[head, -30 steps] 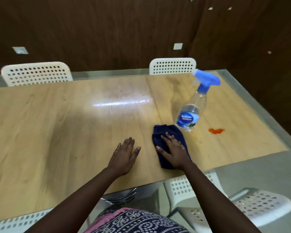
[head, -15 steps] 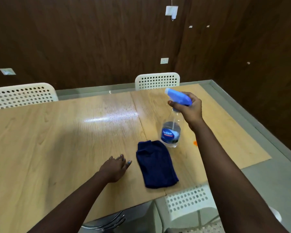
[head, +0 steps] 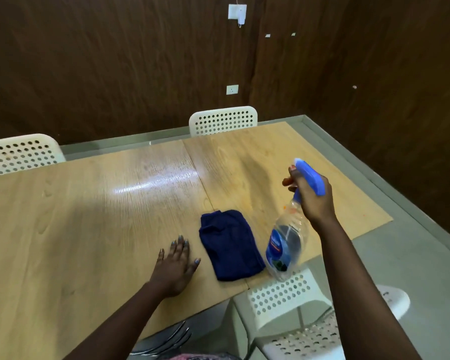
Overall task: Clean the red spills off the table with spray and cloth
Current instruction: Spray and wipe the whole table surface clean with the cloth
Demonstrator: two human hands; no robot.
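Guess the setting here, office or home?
Probably an office meeting or break room, not certain: one long wooden table, matching white perforated chairs around it, and dark wood-panelled walls with plain sockets.

I am seeing wide bare wood lying open across the left and middle of the table [head: 89,216], so a hand could be passing there freely. My left hand [head: 176,266] is lying flat near the front edge, just beside the dark blue cloth [head: 230,245], narrowing the gap between them. My right hand [head: 312,196] is holding the spray bottle [head: 286,245] tilted in the air, crowding the room right of the cloth. White chairs [head: 222,120] are standing along the far edge.
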